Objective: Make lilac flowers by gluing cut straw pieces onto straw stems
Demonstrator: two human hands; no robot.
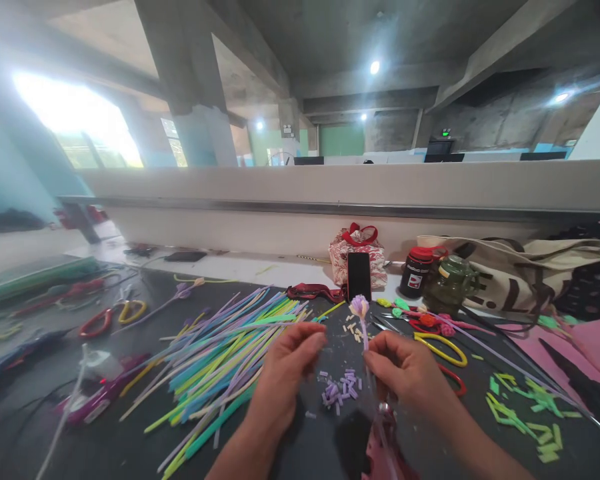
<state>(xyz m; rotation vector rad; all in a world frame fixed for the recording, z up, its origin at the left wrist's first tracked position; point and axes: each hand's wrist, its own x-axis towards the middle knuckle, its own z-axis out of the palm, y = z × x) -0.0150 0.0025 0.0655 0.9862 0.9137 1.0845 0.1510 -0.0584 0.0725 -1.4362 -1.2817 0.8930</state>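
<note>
Two bare hands are in the head view, above a dark, matt surface [320, 453]. The right hand [400, 367] pinches a thin, pale lilac stem [365, 339] between thumb and fingers. The left hand [287, 353] is half curled, with its thumb near the fingers; whether it grips a small piece cannot be told.

Position: the stem stands between the hands, touching the right and apart from the left. Long axis: from the near edge of the view, the stem runs away from the wearer and leans slightly left toward its far end. This end carries a small lilac-and-cream flower head [359, 307], beyond both hands, to the right of the left fingertips and slightly left of the right.

Adjacent items: a loose pile of short lilac tube pieces [341, 390] lies between the hands, left of the stem. One bundle of long, multicoloured, slender sticks [220, 367] lies left of the left hand.
</note>
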